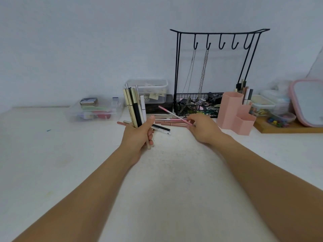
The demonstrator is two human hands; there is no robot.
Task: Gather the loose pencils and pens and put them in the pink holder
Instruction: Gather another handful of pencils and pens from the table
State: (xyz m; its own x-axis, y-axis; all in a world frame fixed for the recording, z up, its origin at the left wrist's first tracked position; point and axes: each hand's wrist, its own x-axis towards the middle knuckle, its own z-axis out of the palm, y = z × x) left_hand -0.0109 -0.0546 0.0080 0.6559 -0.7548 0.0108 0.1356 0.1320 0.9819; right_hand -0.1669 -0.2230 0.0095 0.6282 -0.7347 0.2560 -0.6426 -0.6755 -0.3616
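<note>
My left hand grips an upright bundle of pens and pencils, gold, black and white, above the white table. My right hand pinches a thin pink pencil by its near end, its far tip raised and pointing left. More loose pencils, pink and brown, lie on the table between and behind my hands, with a black one just right of my left hand. The pink holder stands to the right of my right hand, with a few pens in its back compartment.
A black wire stand with hooks and hanging chains and a cluttered basket rises behind the pencils. Clear plastic boxes sit at the back left and centre. A wooden board with small containers and a pink-framed mirror lies at the right.
</note>
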